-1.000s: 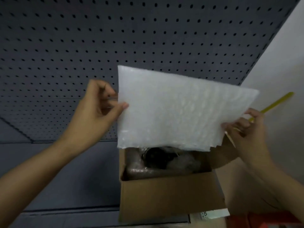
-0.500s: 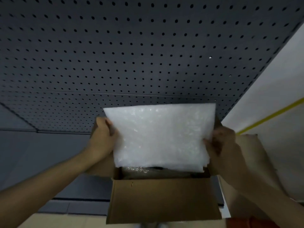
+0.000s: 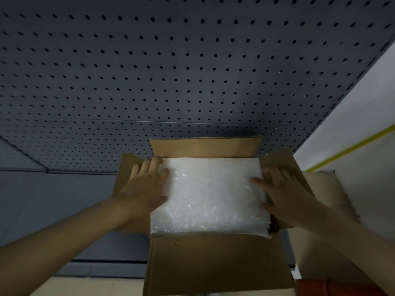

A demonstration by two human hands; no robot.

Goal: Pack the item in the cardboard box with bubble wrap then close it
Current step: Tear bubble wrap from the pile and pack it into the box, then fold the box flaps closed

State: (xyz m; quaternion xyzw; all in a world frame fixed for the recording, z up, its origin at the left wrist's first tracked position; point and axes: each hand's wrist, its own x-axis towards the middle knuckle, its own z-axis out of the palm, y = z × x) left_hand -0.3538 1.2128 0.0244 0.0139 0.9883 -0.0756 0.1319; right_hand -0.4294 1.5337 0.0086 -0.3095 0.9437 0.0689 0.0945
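Two bare hands press a sheet of bubble wrap [image 3: 210, 195] flat over the mouth of an open cardboard box [image 3: 215, 265], seen from the head camera — the only view on offer. The left hand [image 3: 145, 186] lies palm-down on the sheet's left edge, fingers spread and loose, gripping nothing. The right hand [image 3: 284, 189] mirrors it on the right edge, fingers likewise splayed and flat, not curled round anything. The item itself is hidden; it is presumably under the wrap, inside the box, but the frame does not show it.

Four flaps stand open: the far flap [image 3: 205, 147] upright behind the sheet, the left flap [image 3: 126, 167] and right flap [image 3: 284, 161] splayed outward beneath the wrists, the near one hanging toward the camera. The sheet's near edge overlaps the front rim slightly. Done well, this step likely calls for even downward pressure at both sides, then tucking that near edge inside the rim, so no wrap is caught when the flaps fold over — a snagged corner could keep the box from closing flush.

Behind the box rises a dark grey pegboard wall [image 3: 171, 71], meeting a pale wall with a yellow stripe [image 3: 350, 146] at right. More cardboard [image 3: 324, 189] lies just beside the box on the right, and something red [image 3: 333, 288] shows at the bottom corner. The supporting surface is mostly hidden.
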